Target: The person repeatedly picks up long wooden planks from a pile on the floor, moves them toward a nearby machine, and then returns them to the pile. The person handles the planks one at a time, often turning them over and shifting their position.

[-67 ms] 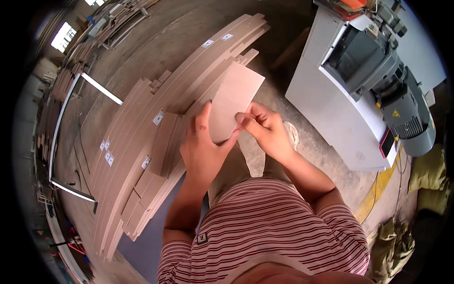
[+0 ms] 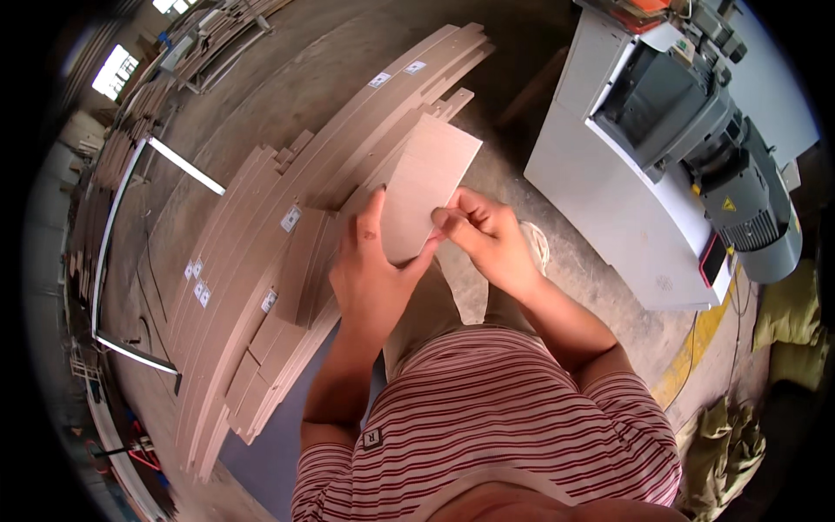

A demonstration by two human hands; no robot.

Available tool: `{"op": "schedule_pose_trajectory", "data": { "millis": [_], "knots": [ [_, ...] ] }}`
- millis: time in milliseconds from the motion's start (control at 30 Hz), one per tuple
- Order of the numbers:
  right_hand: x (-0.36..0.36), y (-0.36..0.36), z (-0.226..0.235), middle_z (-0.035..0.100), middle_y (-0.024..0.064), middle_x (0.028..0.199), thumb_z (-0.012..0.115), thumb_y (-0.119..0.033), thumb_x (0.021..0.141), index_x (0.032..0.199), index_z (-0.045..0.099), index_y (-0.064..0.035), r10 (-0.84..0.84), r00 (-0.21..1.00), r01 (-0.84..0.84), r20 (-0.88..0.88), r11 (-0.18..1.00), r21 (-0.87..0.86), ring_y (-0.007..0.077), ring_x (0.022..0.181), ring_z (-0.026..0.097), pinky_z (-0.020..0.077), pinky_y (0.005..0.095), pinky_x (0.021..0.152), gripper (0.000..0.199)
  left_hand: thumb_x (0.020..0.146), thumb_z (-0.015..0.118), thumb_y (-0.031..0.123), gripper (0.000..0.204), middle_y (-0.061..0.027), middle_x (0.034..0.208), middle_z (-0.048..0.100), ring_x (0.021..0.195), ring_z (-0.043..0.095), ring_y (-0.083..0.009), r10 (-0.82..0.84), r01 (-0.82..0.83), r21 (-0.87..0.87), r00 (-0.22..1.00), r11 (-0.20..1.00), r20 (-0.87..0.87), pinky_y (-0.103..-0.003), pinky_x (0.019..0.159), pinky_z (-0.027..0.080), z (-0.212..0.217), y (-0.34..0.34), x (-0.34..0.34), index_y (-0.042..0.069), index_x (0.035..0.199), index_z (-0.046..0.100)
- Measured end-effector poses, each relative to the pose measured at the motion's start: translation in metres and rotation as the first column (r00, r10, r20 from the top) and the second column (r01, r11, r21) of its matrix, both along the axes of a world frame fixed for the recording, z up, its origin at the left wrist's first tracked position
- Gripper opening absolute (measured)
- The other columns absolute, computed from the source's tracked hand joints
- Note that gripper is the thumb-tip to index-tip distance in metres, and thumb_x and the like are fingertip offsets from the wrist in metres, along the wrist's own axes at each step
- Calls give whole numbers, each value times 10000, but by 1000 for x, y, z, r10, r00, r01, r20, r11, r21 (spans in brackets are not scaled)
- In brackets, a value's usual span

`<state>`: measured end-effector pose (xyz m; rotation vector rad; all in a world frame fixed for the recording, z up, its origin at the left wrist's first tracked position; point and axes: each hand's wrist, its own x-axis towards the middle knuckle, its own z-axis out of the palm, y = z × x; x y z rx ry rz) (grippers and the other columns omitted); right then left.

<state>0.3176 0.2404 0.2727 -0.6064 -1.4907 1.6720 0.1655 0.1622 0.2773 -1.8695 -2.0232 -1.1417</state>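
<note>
A flat tan rectangular board [image 2: 426, 183] is held up in front of me over the floor. My left hand [image 2: 370, 278] grips its lower left edge, thumb laid on the face. My right hand [image 2: 487, 235] pinches the board's lower right edge with fingers curled. Just beyond the board lies a stack of long curved tan panels [image 2: 287, 252] with small white labels.
A white and grey machine [image 2: 670, 157] with a motor stands at the right. Shorter board pieces [image 2: 304, 270] rest on the curved stack. Grey concrete floor [image 2: 287, 87] stretches behind, with more wood stacks [image 2: 113, 157] at the far left. Green sacks [image 2: 783, 322] lie at the right edge.
</note>
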Motion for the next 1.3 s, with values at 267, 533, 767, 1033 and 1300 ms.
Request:
{"op": "schedule_pose_trajectory", "data": {
  "millis": [267,533,767,1033,1300],
  "knots": [
    [1,3,-7,679,70,862,524,-69,945,933,609,54,18,1000,-19,-19,1000,-3,124,852,664,534,280,793,150,699,867,290,838,-154,1168,603,1010,629,-353,-17,22,-81,998,996,57,-449,794,525,0,0,0,96,1378,414],
    [0,6,-20,686,82,753,564,-114,929,855,622,40,-34,999,34,12,999,6,96,751,646,514,262,702,180,699,863,378,833,-182,1122,634,950,656,-372,-72,75,-57,996,996,62,-462,747,545,-3,3,-2,63,1347,444],
    [5,7,-20,656,43,829,577,-130,985,896,615,25,24,995,-17,94,997,-71,95,814,643,538,250,743,182,725,850,343,798,-216,1176,634,1020,658,-362,-111,150,-150,964,977,243,-443,832,538,-4,3,-4,18,1341,462],
    [1,9,-31,574,105,1146,789,-217,843,1210,455,-14,-221,975,221,-11,970,106,177,1057,593,513,351,892,536,938,592,497,583,-143,999,654,754,634,-194,66,764,-71,37,641,997,-321,640,514,-9,1,-31,3,1240,523],
    [-19,9,-12,444,163,1235,860,-225,739,1388,231,-52,-338,941,339,-30,930,145,243,1142,499,487,381,932,920,972,395,642,651,-158,876,585,628,517,-139,208,770,258,-449,583,869,-258,492,425,-31,-2,-8,31,1167,506]
  ]
}}
